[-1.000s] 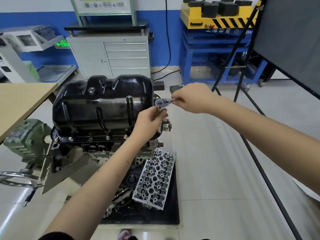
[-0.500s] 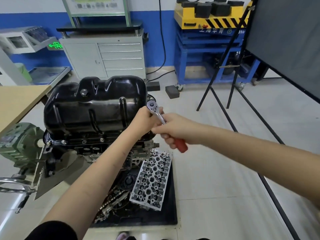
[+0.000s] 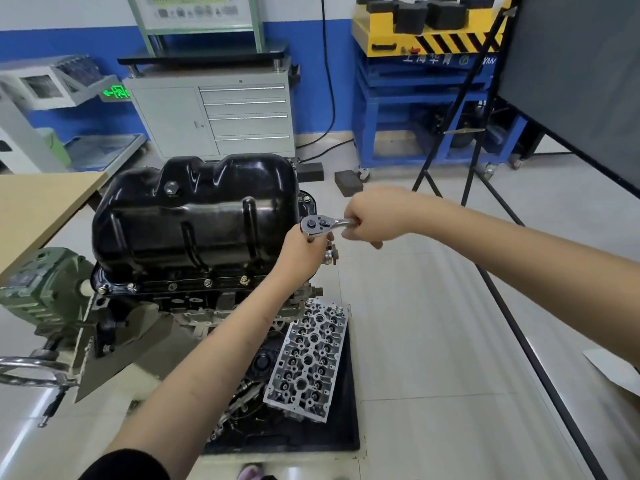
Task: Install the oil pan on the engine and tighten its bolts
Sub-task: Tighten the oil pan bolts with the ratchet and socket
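Observation:
A glossy black oil pan sits upside up on the engine block, with several bolts along its near flange. A chrome ratchet wrench stands at the pan's right end. My left hand grips the socket or extension just under the ratchet head. My right hand grips the ratchet's handle, which points right and is mostly hidden in the fist. The bolt under the socket is hidden by my left hand.
A cylinder head lies on a black floor tray below the engine. The green engine stand gearbox is at left, beside a wooden table. A grey tool cabinet, blue lift frame and black stand legs lie behind.
My right hand swung the ratchet handle from pointing toward me back out to the right. My left hand stayed under the ratchet head.

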`<act>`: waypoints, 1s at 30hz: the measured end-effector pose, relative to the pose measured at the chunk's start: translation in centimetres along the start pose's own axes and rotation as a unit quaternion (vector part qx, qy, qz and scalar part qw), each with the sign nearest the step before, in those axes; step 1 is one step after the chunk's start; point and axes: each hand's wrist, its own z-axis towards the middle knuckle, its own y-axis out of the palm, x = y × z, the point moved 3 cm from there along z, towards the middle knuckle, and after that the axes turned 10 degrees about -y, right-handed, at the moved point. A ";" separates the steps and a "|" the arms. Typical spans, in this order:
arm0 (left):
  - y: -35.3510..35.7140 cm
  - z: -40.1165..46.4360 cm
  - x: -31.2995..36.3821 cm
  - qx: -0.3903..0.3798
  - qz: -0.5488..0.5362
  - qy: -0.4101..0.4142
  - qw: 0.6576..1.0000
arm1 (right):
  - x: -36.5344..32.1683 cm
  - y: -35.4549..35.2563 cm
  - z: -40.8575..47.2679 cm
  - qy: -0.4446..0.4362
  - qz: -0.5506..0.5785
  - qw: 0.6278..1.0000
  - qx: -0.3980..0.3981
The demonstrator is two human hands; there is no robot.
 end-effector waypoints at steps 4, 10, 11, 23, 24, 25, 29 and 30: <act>0.7 1.4 0.3 0.056 -0.041 -0.036 0.997 | -3.1 2.9 -3.1 0.058 0.533 0.842 -0.053; 1.2 1.7 0.2 0.058 -0.044 -0.036 0.997 | -6.5 4.3 -2.7 0.029 0.717 0.696 -0.024; 1.0 1.7 0.2 0.049 -0.025 -0.038 0.998 | -5.3 3.7 -2.6 0.018 0.667 0.743 -0.049; 1.2 0.2 1.0 0.033 -0.054 -0.058 0.996 | 2.0 -0.4 1.6 -0.006 -0.129 0.981 0.144; 1.2 0.1 1.1 0.043 -0.066 -0.060 0.995 | 1.9 0.1 1.0 0.011 -0.119 0.983 0.142; 1.2 0.0 1.1 0.052 -0.077 -0.059 0.994 | 1.8 0.5 0.5 0.028 -0.100 0.986 0.130; 1.4 0.2 1.4 0.075 -0.108 -0.062 0.989 | 0.2 1.5 -1.9 0.065 0.144 0.987 0.025; 1.3 0.5 1.3 0.085 -0.117 -0.063 0.987 | -0.7 1.8 -2.6 0.073 0.262 0.962 0.011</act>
